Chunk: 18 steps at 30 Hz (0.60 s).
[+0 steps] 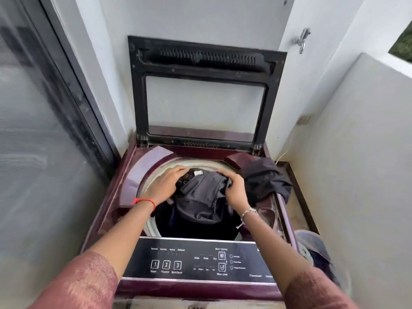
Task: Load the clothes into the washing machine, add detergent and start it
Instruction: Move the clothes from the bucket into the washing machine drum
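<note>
Both hands, left hand (166,182) and right hand (234,188), clutch a dark garment (201,199) directly above the open drum (200,228). Garment hangs lengthwise downward; second dark cloth (266,179) nearer the right.

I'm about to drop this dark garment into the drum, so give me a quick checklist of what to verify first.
1. Lid fully raised: ok.
2. Both hands gripping the dark garment, left hand and right hand: ok.
3. Garment over the drum opening, not the rim: ok.
4. Room left in the drum: cannot tell, interior is dark.
5. Second dark cloth draped over the machine's right edge, not loaded: not ok.
6. Detergent added: cannot tell.
</note>
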Each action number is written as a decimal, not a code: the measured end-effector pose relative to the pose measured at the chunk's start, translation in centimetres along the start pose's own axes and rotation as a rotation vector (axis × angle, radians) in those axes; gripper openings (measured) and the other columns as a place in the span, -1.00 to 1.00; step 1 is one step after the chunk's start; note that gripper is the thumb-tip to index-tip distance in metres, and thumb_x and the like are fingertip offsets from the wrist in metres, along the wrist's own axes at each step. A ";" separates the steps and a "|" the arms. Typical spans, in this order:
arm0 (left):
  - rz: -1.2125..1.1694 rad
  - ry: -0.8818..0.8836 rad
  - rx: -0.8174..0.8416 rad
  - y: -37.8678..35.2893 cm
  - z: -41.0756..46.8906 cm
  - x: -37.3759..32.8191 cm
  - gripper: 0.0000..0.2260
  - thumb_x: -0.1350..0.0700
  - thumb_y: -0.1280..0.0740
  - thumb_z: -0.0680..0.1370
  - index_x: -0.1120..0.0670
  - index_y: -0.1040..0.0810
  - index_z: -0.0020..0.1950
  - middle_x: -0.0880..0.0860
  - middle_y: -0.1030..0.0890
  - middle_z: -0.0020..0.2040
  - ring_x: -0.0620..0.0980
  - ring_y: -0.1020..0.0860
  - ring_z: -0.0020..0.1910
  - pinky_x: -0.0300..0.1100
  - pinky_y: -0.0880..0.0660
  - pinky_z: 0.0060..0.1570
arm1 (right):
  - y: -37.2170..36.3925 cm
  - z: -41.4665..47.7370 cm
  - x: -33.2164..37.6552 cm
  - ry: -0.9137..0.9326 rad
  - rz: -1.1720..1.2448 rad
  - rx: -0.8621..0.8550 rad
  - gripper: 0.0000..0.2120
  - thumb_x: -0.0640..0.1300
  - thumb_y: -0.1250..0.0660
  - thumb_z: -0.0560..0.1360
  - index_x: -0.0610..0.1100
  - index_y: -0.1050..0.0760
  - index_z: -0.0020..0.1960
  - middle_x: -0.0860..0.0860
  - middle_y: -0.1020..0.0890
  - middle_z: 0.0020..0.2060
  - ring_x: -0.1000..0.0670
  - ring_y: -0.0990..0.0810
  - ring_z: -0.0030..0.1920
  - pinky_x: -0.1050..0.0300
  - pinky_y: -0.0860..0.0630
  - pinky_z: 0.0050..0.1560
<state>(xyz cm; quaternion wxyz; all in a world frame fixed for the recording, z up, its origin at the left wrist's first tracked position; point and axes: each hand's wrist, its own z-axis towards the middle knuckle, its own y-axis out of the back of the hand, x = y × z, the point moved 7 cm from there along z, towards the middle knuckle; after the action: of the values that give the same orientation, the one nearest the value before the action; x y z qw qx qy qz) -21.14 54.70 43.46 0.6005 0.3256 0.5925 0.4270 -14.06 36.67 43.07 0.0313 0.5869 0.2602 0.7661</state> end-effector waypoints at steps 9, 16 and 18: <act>-0.043 0.101 0.253 -8.0 2.1 3.0 -0.33 0.54 0.00 0.41 0.11 -0.26 0.46 0.01 -0.23 0.45 0.06 -0.25 0.40 -0.07 -0.32 0.30 | -0.6 1.9 -8.2 -0.172 -0.998 0.223 -0.22 -0.33 -0.32 0.34 -0.04 -0.08 0.46 -0.24 0.07 0.50 -0.33 0.19 0.48 -0.46 0.16 0.34; -0.056 0.084 0.283 -10.3 3.4 3.4 -0.32 0.56 0.00 0.38 0.15 -0.26 0.46 0.03 -0.25 0.43 0.03 -0.21 0.41 -0.19 -0.18 0.37 | 4.7 4.8 -9.9 -0.262 -1.231 0.023 -0.16 -0.27 -0.30 0.42 0.11 0.10 0.51 -0.17 0.21 0.51 -0.36 0.26 0.46 -0.54 0.18 0.26; -0.060 0.079 0.299 -10.7 3.4 3.5 -0.34 0.55 0.01 0.39 0.15 -0.25 0.46 0.04 -0.24 0.45 0.03 -0.18 0.42 -0.19 -0.15 0.39 | 4.4 5.2 -10.4 -0.317 -1.241 0.070 -0.24 -0.23 -0.25 0.48 0.08 0.10 0.51 -0.16 0.16 0.52 -0.36 0.24 0.46 -0.55 0.13 0.27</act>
<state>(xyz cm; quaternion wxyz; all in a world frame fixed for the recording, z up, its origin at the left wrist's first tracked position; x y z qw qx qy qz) -16.65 53.67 32.61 0.5341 0.3764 0.6822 0.3281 -4.95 31.10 36.69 0.4880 0.4340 0.5685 0.5003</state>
